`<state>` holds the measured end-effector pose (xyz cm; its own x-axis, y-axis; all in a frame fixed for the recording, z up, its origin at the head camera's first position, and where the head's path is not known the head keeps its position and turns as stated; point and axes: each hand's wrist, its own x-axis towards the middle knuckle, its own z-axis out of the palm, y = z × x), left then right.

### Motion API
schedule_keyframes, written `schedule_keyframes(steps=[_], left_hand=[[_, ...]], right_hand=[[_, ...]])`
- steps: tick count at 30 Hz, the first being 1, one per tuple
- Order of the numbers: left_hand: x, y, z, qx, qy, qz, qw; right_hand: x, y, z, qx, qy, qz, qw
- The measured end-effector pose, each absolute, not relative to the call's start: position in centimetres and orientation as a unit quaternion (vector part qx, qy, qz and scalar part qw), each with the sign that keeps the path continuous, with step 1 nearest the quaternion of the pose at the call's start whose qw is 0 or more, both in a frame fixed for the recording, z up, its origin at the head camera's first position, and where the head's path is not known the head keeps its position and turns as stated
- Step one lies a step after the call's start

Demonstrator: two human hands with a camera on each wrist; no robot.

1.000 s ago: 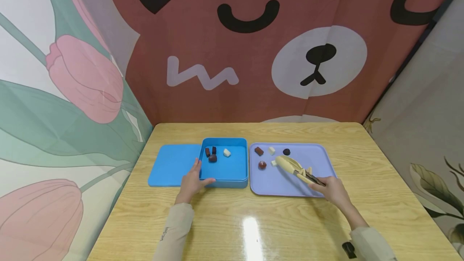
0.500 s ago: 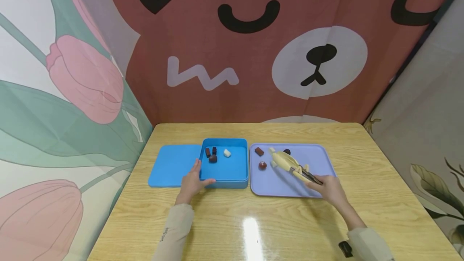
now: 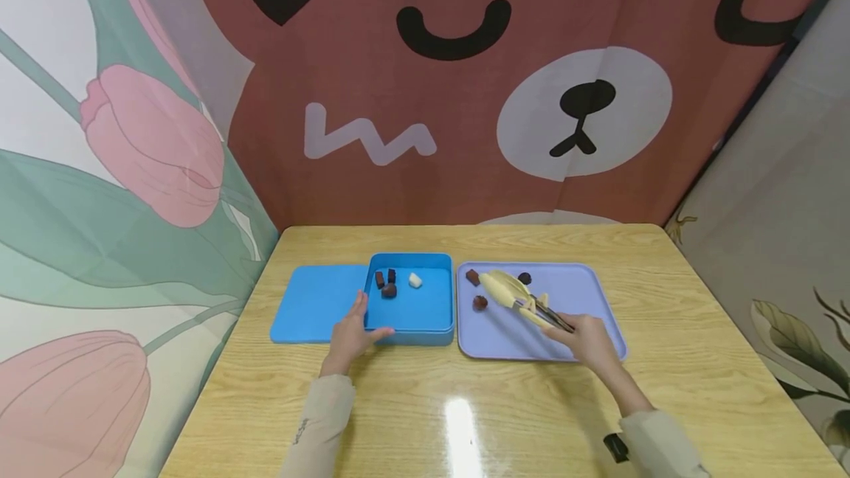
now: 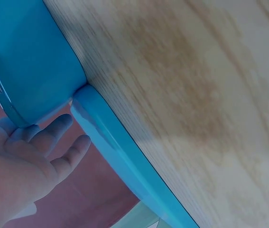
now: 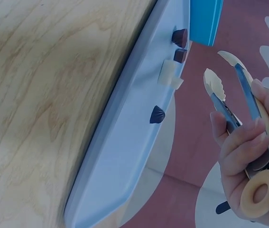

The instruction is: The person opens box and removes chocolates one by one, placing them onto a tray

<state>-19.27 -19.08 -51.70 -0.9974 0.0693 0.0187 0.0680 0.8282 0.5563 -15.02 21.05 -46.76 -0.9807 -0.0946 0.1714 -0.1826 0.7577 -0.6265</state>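
My left hand (image 3: 350, 334) rests against the near left corner of the blue box (image 3: 425, 313), fingers extended along its side and thumb at the front. Inside are several dark chocolates (image 3: 389, 291) and one white chocolate (image 3: 415, 280). My right hand (image 3: 587, 341) grips a pair of cream-tipped tongs (image 5: 215, 85) above the lilac tray (image 3: 578, 293). Seen from the right wrist, the tong tips stand apart with nothing between them. On the tray lie two white pieces (image 5: 167, 72), hidden under the tongs in the head view, a brown block (image 3: 472, 276), a round brown chocolate (image 3: 480, 303) and a dark one (image 3: 524, 278).
A flat blue lid (image 3: 312, 308) lies left of the box, partly behind my left hand. Box and tray stand side by side on the wooden table (image 3: 398, 404). A printed cloth (image 3: 458, 190) hangs behind the table's far edge.
My right hand has carried the tongs leftward over the tray, and their tips now cover the white pieces in the head view. The left hand and the box have stayed in place.
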Motion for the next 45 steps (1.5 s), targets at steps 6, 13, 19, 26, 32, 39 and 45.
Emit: schedule_keyframes(steps=[6, 13, 19, 26, 32, 39, 45], left_hand=[[-19.3, -19.1, -51.6, 0.035, 0.953, 0.300, 0.004], [-19.3, -19.2, -51.8, 0.041, 0.954, 0.297, -0.001], [-19.4, -19.2, -51.9, 0.040, 0.952, 0.305, 0.002], [-19.4, -19.2, -51.9, 0.040, 0.951, 0.306, 0.001], [-19.2, -19.1, -51.9, 0.037, 0.953, 0.302, 0.002], [-19.2, -19.0, -51.9, 0.034, 0.954, 0.299, 0.005], [-19.3, -18.9, -51.7, 0.036, 0.953, 0.301, 0.006]], right_hand=[[-15.4, 20.6, -46.8, 0.076, -0.934, 0.343, 0.065], [-15.6, 20.2, -46.8, 0.071, -0.932, 0.351, 0.056], [-15.6, 19.7, -46.7, 0.089, -0.926, 0.360, 0.076], [-15.7, 18.9, -46.5, 0.106, -0.919, 0.367, 0.100], [-16.1, 18.3, -46.4, 0.094, -0.931, 0.343, 0.083], [-16.5, 17.5, -46.3, 0.099, -0.933, 0.335, 0.083], [-17.1, 16.7, -46.3, 0.106, -0.932, 0.337, 0.087]])
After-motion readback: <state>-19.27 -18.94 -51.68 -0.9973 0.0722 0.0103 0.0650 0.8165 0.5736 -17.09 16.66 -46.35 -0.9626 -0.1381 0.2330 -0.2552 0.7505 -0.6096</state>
